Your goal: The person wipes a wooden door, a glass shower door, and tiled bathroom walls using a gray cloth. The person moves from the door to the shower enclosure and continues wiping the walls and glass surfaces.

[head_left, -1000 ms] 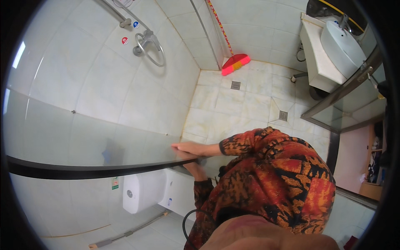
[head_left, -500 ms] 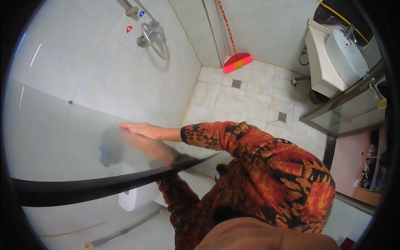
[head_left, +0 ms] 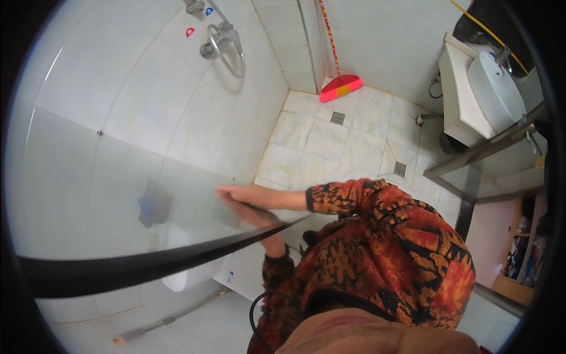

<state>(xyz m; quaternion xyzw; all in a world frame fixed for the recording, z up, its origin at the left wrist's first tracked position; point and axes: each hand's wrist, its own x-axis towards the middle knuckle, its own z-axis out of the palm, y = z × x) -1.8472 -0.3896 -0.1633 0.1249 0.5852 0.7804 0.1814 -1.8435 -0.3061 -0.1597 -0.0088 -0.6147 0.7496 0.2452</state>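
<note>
A clear glass panel (head_left: pixel 100 194) with a dark top rim (head_left: pixel 135 268) stands in front of me, between my two hands. On its far side from the rim, my right hand (head_left: pixel 247 194) is held edge-on, fingers stretched out and together, against the pane. Through the glass shows my left hand (head_left: pixel 253 219), opposite the right one and somewhat hazy. Its fingers look extended flat towards the same spot. No object is visible in either hand; their palms are hidden. Both arms wear red and black patterned sleeves.
A shower mixer (head_left: pixel 227 44) is on the tiled wall. A red broom (head_left: pixel 341 88) leans in the far corner near a floor drain (head_left: pixel 338 118). At right stand a washbasin (head_left: pixel 495 91) and a framed glass door (head_left: pixel 501 159). A blue item (head_left: pixel 145 210) shows through the panel.
Both hands have moved together to the right along the glass, closer to my body, staying opposite each other. The view has shifted slightly.
</note>
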